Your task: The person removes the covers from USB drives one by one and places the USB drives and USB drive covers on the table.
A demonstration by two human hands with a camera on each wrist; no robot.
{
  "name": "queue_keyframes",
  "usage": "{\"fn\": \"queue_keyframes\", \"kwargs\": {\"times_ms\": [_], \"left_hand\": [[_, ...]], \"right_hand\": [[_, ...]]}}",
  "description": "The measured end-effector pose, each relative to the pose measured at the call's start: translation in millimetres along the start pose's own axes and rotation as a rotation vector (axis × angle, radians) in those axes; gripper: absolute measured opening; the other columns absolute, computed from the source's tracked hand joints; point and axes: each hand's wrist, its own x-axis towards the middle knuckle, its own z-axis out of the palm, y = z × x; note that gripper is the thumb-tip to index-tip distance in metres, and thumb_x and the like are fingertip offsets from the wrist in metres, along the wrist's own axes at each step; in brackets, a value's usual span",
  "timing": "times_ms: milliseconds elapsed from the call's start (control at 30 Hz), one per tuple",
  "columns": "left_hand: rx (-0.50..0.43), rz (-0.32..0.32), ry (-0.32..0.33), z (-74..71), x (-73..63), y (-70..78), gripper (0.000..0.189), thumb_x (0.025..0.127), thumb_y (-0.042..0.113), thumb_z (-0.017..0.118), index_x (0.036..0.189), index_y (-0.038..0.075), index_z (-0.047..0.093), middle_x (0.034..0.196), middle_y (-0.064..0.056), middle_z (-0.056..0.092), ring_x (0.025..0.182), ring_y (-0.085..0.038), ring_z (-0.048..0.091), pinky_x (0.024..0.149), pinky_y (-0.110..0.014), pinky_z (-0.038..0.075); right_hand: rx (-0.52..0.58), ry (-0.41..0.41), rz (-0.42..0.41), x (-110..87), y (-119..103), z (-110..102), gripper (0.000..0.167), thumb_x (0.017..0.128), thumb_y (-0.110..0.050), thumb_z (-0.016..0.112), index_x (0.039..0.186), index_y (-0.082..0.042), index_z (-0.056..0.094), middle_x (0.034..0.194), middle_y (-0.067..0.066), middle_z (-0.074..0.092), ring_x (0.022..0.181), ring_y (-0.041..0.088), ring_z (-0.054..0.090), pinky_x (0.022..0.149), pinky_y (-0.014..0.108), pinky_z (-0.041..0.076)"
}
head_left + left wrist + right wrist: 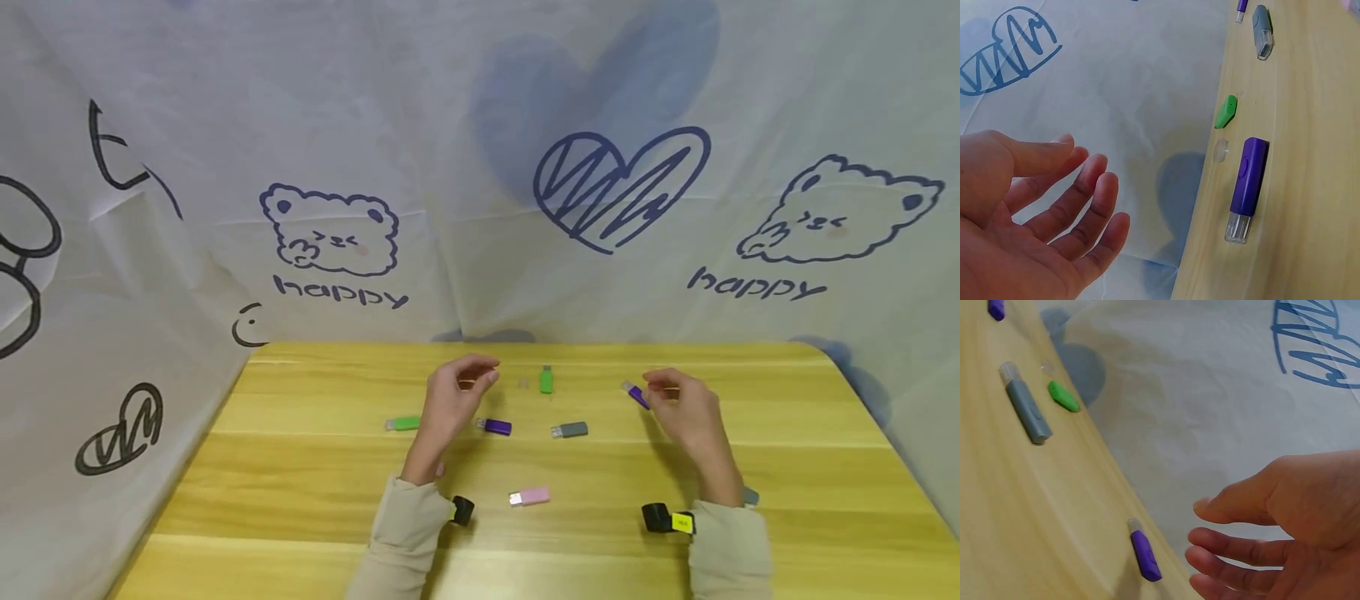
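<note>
My left hand [448, 404] hovers above the table with loosely bent fingers and nothing between them. Below it lies a purple USB stick [1250, 178] with a clear cap, and a green USB stick [407, 423] is to its left. Over the right side hangs my right hand [688, 412], thumb and fingers apart and holding nothing, as the right wrist view shows. Nearest to it, a second purple USB stick [1145, 555] lies on the table. Between the hands are an uncapped-looking green stick [546, 381], a small clear cap [1220, 150] and a grey USB stick [1027, 411].
A pink USB stick [531, 497] lies on the wooden table [300, 492], nearer to me. Partly behind the right forearm shows a grey piece [751, 497]. A pale cloth [450, 167] with drawings stands behind the table and along its sides.
</note>
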Motion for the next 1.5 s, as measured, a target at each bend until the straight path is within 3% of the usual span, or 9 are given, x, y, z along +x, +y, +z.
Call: {"fn": "queue_keyframes", "kwargs": {"times_ms": [200, 500, 700, 867, 1067, 1167, 1500], "left_hand": [[0.012, -0.022, -0.046, -3.9, -0.1, 1.0, 0.016, 0.099, 0.009, 0.07, 0.113, 0.004, 0.075, 0.105, -0.008, 0.074, 0.098, -0.024, 0.069, 0.086, -0.04, 0.059], [0.016, -0.014, -0.084, -8.3, -0.2, 0.5, 0.017, 0.099, 0.008, 0.07, 0.114, 0.004, 0.075, 0.106, -0.009, 0.073, 0.099, -0.025, 0.068, 0.088, -0.041, 0.058], [0.019, -0.002, -0.078, -8.6, -0.6, 2.3, 0.016, 0.098, 0.008, 0.07, 0.113, 0.005, 0.075, 0.105, -0.009, 0.073, 0.098, -0.026, 0.069, 0.087, -0.042, 0.058], [0.022, -0.012, -0.079, -9.4, -0.9, 3.1, 0.017, 0.098, 0.008, 0.07, 0.114, 0.005, 0.075, 0.107, -0.009, 0.073, 0.099, -0.025, 0.069, 0.087, -0.04, 0.059], [0.02, 0.005, -0.082, -8.6, -0.9, 2.4, 0.017, 0.098, 0.008, 0.07, 0.114, 0.003, 0.075, 0.107, -0.011, 0.073, 0.099, -0.027, 0.069, 0.088, -0.042, 0.059], [0.014, 0.003, -0.08, -9.0, -1.7, 1.9, 0.017, 0.099, 0.008, 0.069, 0.114, 0.003, 0.074, 0.106, -0.011, 0.073, 0.099, -0.027, 0.069, 0.088, -0.043, 0.058], [0.014, 0.008, -0.097, -9.2, -1.1, 3.9, 0.019, 0.1, 0.009, 0.068, 0.117, 0.003, 0.073, 0.108, -0.011, 0.073, 0.101, -0.026, 0.069, 0.089, -0.04, 0.058]], "right_hand": [[-0.093, -0.044, 0.05, 5.3, -0.2, 6.0, 0.031, 0.099, -0.006, 0.065, 0.127, 0.009, 0.064, 0.123, 0.032, 0.064, 0.113, 0.048, 0.061, 0.094, 0.06, 0.052], [-0.255, -0.076, -0.098, 22.6, 8.5, 16.6, 0.032, 0.093, -0.004, 0.071, 0.119, 0.013, 0.066, 0.109, 0.032, 0.067, 0.095, 0.044, 0.066, 0.083, 0.059, 0.055], [-0.311, -0.082, -0.146, 31.4, 12.4, 21.7, 0.022, 0.09, 0.001, 0.071, 0.108, 0.014, 0.068, 0.097, 0.026, 0.068, 0.079, 0.033, 0.062, 0.072, 0.052, 0.055], [-0.344, -0.08, -0.177, 37.2, 14.8, 23.2, 0.015, 0.089, 0.004, 0.069, 0.101, 0.013, 0.07, 0.092, 0.024, 0.069, 0.074, 0.031, 0.061, 0.068, 0.048, 0.055], [-0.35, -0.095, -0.149, 38.5, 13.8, 19.1, 0.003, 0.087, 0.004, 0.066, 0.086, 0.006, 0.067, 0.08, 0.016, 0.065, 0.066, 0.026, 0.054, 0.059, 0.039, 0.047], [-0.328, -0.081, -0.137, 35.6, 11.7, 15.3, 0.008, 0.089, 0.0, 0.066, 0.083, 0.003, 0.069, 0.077, 0.013, 0.065, 0.064, 0.024, 0.051, 0.058, 0.038, 0.042], [-0.252, 0.026, -0.141, 19.3, -6.7, -2.2, 0.018, 0.096, -0.009, 0.069, 0.101, 0.007, 0.075, 0.093, 0.022, 0.073, 0.08, 0.035, 0.068, 0.073, 0.051, 0.057]]}}
